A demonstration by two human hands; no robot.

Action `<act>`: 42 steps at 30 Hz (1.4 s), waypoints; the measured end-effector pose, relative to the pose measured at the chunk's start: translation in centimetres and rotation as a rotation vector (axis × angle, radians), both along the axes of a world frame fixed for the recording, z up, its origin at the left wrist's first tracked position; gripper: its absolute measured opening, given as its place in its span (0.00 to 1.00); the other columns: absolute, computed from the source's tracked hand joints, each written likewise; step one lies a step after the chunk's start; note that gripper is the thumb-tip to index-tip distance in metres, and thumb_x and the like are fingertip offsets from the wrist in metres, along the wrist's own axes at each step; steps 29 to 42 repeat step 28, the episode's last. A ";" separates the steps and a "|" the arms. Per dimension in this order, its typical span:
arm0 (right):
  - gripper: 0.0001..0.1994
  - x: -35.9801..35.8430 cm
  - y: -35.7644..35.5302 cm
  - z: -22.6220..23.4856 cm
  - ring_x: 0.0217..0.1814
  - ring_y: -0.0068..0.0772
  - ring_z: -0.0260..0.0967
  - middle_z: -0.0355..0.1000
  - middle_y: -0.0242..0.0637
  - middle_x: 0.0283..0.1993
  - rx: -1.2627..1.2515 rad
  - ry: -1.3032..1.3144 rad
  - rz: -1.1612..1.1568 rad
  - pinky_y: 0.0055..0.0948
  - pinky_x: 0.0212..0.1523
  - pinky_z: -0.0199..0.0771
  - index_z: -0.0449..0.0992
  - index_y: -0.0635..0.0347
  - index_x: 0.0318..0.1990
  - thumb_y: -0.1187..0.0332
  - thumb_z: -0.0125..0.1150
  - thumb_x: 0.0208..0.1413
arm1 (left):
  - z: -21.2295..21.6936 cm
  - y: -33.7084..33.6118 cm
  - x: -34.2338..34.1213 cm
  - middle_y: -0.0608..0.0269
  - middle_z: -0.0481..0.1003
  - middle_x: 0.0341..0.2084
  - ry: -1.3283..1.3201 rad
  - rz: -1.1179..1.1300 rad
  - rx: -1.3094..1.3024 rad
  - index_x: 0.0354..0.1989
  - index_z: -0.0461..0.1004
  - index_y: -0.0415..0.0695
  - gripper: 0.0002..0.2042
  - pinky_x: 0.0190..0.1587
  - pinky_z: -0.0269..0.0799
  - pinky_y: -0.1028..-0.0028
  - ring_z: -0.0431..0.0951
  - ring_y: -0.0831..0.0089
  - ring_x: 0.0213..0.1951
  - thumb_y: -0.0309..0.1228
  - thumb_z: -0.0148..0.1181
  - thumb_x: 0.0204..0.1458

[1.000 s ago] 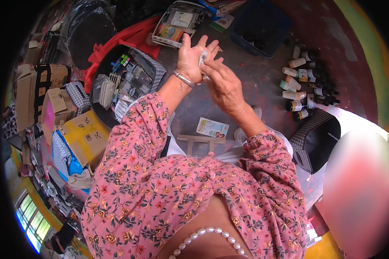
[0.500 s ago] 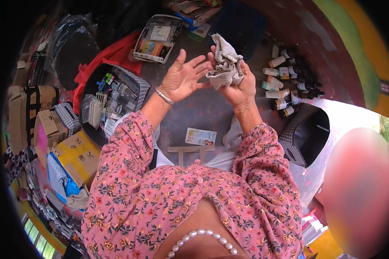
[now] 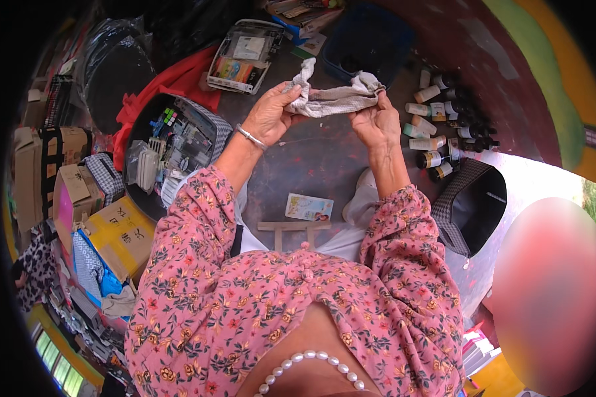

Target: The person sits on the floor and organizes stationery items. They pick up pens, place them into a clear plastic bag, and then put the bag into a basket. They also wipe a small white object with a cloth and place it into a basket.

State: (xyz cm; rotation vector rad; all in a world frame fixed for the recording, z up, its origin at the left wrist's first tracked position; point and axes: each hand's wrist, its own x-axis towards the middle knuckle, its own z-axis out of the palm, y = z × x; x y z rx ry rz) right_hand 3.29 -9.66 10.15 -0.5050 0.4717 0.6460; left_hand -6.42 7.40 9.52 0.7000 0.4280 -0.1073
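The dark round table point(image 3: 324, 165) fills the middle of the view, crowded at its edges and bare only in the centre. To the left stands a big black basket point(image 3: 172, 149) packed with small goods, and to the right a checked black basket point(image 3: 470, 205) lies open. A blue tub point(image 3: 367, 43) sits at the far side, with a clear flat case point(image 3: 245, 56) beside it and a cluster of small bottles point(image 3: 440, 122) on the right. A small printed card point(image 3: 309, 207) lies near the person's body.

Above the bare centre, both hands hold a grey-white cloth point(image 3: 334, 99) stretched between them, clear of the table. The left hand point(image 3: 268, 116) is closed on its left end, where a loose tail of fabric sticks up; the right hand point(image 3: 376, 122) pinches the right end, which is bunched under the fingers.

The cloth looks twisted and rumpled along its length, so the step in hand seems to be straightening it out. To do that well, keep both pinches near the corners, draw the hands evenly apart, and let the bunched right end slip flat before gripping it again. Hold it over the bare centre, away from the bottles, which a swinging end could tip
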 end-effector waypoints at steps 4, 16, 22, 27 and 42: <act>0.18 0.5 -0.6 -0.1 0.54 0.43 0.58 0.62 0.44 0.52 0.158 -0.149 0.023 0.46 0.55 0.56 0.62 0.58 0.48 0.59 0.31 0.59 | 0.0 0.1 -0.2 0.52 0.64 0.48 -0.095 0.033 -0.166 0.44 0.63 0.38 0.11 0.49 0.65 0.65 0.67 0.66 0.48 0.24 0.44 0.51; 0.18 2.1 -2.4 0.3 0.52 0.38 0.58 0.63 0.39 0.48 0.152 -0.279 -0.140 0.42 0.56 0.54 0.63 0.57 0.49 0.58 0.35 0.58 | 1.6 0.9 0.0 0.42 0.59 0.50 -0.301 -0.127 -0.612 0.26 0.69 0.41 0.16 0.50 0.54 0.43 0.56 0.50 0.55 0.45 0.52 0.46; 0.17 -3.9 2.2 3.5 0.50 0.45 0.61 0.62 0.46 0.50 -0.751 -1.326 0.523 0.42 0.51 0.58 0.65 0.65 0.46 0.63 0.42 0.55 | -0.5 0.0 -1.5 0.54 0.65 0.46 0.041 -0.082 -0.303 0.53 0.57 0.43 0.24 0.50 0.62 0.55 0.66 0.63 0.48 0.20 0.44 0.42; 0.18 -6.7 1.7 2.0 0.58 0.53 0.50 0.54 0.51 0.56 -1.224 -1.611 0.701 0.46 0.56 0.48 0.65 0.59 0.48 0.62 0.48 0.50 | 0.7 -0.1 -1.2 0.59 0.60 0.51 -0.166 -0.202 -0.579 0.61 0.40 0.53 0.39 0.54 0.56 0.60 0.62 0.61 0.51 0.29 0.53 0.38; 0.18 -7.2 1.6 2.0 0.60 0.52 0.48 0.53 0.47 0.58 -1.320 -1.623 0.635 0.49 0.57 0.46 0.65 0.56 0.48 0.62 0.48 0.50 | -0.5 0.6 -1.6 0.58 0.60 0.52 -0.236 -0.249 -0.607 0.61 0.39 0.54 0.41 0.56 0.54 0.60 0.61 0.60 0.53 0.30 0.55 0.37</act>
